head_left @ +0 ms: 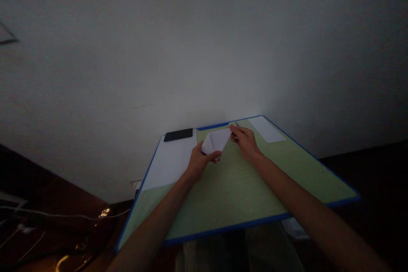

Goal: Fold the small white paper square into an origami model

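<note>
A small piece of folded white paper is held above the green table, with a crease running down from its top edge. My left hand grips its lower left side, the thumb lying across the front. At the upper right corner, my right hand pinches the paper between thumb and fingers. Just behind the right hand, a thin grey object shows in part; its kind is hidden.
The green table has a blue edge and stands against a grey wall. A dark phone-like slab lies at the back left, by a large white sheet. At the back right lies a white paper strip. Cables run along the floor, left.
</note>
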Available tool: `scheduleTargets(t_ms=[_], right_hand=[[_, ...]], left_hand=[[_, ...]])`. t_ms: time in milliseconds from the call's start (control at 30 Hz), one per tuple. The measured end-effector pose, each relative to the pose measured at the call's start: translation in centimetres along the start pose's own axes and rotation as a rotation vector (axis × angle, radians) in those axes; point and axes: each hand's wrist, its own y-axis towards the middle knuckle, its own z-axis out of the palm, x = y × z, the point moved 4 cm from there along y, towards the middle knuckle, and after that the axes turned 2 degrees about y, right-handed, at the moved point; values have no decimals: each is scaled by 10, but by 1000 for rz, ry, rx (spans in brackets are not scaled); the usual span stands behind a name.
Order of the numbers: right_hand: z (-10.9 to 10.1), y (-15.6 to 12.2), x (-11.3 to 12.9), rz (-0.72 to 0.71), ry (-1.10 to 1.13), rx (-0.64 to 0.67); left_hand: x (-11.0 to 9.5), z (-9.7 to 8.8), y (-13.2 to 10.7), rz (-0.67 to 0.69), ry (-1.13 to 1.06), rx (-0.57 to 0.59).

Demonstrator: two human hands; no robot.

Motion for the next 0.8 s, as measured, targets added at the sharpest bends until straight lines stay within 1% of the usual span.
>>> scheduleTargets(t_ms=[167,333,400,467,600,700,800], right_hand=[[-2,2,-3,-39,41,-61],[-20,13,-4,-46,157,-197],[-26,16,-5,-44,148,-227],[-25,16,-6,-39,107,-214],[-13,9,-9,26,70,-131],[-6,5,-10,32,-1,-66],[-6,4,-9,35,-2,-66]], left_hand=[[-1,1,0,6,-15,2],[3,0,0,-6,-7,4],[4,-1,-1,-6,-4,-10],[4,-2,-1,-1,2,-35],[4,-4,0,9,22,-69],[6,-5,1,5,25,-70],[7,-5,2,-2,18,-67]])
